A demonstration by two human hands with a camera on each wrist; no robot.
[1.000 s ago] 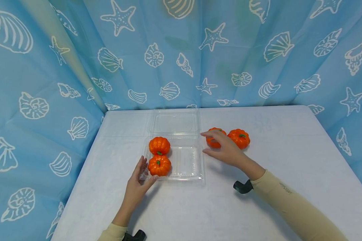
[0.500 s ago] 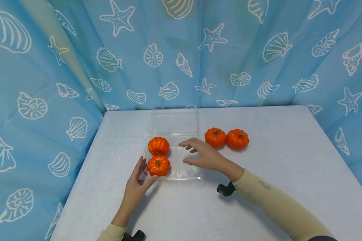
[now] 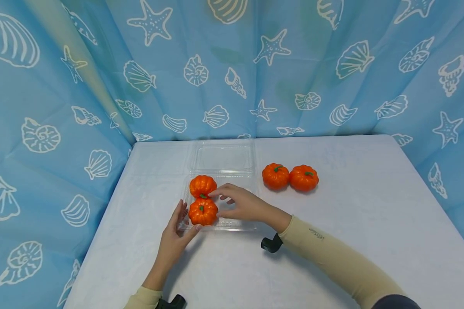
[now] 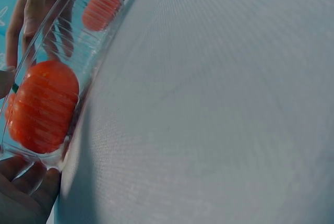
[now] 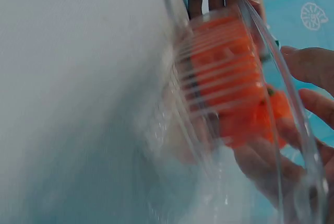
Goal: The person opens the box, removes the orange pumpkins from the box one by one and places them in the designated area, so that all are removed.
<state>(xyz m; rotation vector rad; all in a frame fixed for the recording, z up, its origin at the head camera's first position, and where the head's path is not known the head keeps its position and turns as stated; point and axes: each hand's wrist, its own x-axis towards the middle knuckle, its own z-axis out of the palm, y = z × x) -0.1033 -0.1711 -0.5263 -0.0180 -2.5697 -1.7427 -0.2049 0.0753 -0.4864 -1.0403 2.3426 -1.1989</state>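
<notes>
In the head view, two small orange pumpkins with green stems sit in the left part of a clear plastic clamshell container (image 3: 237, 225). The rear pumpkin (image 3: 202, 185) and the front pumpkin (image 3: 202, 212) are close together. My left hand (image 3: 174, 240) holds the container's front left corner, thumb at the front edge and fingers along the left side. Over the container's right half is my right hand (image 3: 241, 206), fingers spread and thumb beside the front pumpkin; contact is unclear. Both wrist views show a pumpkin (image 4: 44, 106) through the ribbed wall.
Two more pumpkins stand side by side right of the container, a left one (image 3: 276, 176) and a right one (image 3: 303, 178). The container's lid (image 3: 224, 156) lies folded back behind it. A white-covered table (image 3: 332, 231) ends at a blue shell-patterned curtain (image 3: 232, 94).
My right hand has moved left, from in front of the pumpkins outside to beside those in the container, carrying nothing. The left hand and all the pumpkins have stayed in place.
</notes>
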